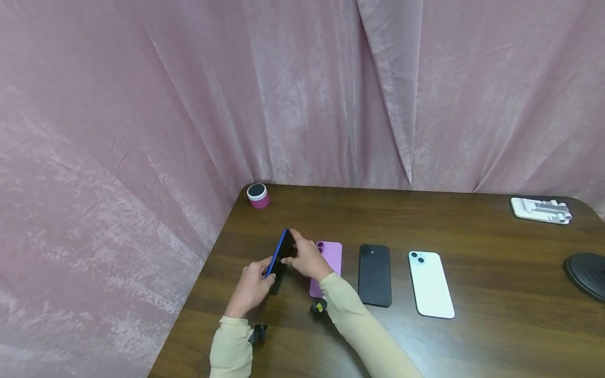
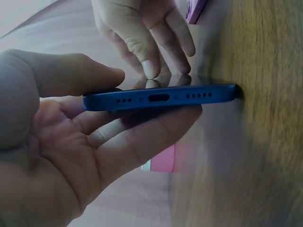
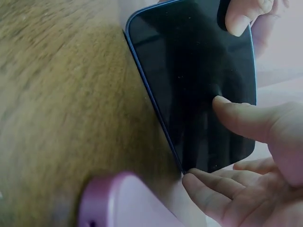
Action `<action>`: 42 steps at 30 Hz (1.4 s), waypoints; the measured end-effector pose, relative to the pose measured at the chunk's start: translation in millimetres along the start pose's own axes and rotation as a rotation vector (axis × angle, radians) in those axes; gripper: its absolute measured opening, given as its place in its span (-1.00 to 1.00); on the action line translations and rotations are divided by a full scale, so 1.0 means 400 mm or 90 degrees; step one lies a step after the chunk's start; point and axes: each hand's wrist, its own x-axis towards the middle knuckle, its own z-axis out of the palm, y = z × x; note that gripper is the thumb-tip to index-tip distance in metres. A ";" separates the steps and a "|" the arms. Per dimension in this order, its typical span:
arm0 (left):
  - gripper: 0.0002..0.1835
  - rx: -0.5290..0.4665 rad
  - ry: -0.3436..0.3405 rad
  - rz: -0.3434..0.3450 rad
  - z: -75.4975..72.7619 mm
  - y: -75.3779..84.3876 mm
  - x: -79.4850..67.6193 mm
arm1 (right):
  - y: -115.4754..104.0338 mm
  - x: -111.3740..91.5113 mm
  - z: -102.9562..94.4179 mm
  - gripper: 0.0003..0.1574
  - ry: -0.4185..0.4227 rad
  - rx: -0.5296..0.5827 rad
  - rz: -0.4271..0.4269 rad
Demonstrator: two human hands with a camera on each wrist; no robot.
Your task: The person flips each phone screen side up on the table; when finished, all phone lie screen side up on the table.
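A blue smartphone (image 1: 283, 252) with a dark screen stands tilted on its long edge on the wooden table. My left hand (image 1: 251, 287) grips its near end, thumb on the screen side and fingers behind; the left wrist view shows the charging port end of the phone (image 2: 158, 98). My right hand (image 1: 309, 258) holds the far end, with its thumb on the screen and fingertips at the end edge, as the right wrist view shows. Partly under the right arm lies a pink-purple phone (image 1: 333, 254), back up.
To the right lie a black phone (image 1: 375, 275) and a white phone (image 1: 431, 283), both back up. A pink jar (image 1: 258, 196) stands at the back left corner. A white folded stand (image 1: 541, 210) and a round black base (image 1: 588, 274) are at the right.
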 end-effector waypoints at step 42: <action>-0.58 -0.056 0.032 -0.134 0.005 -0.040 -0.015 | -0.003 -0.012 -0.002 -0.09 -0.056 -0.120 0.006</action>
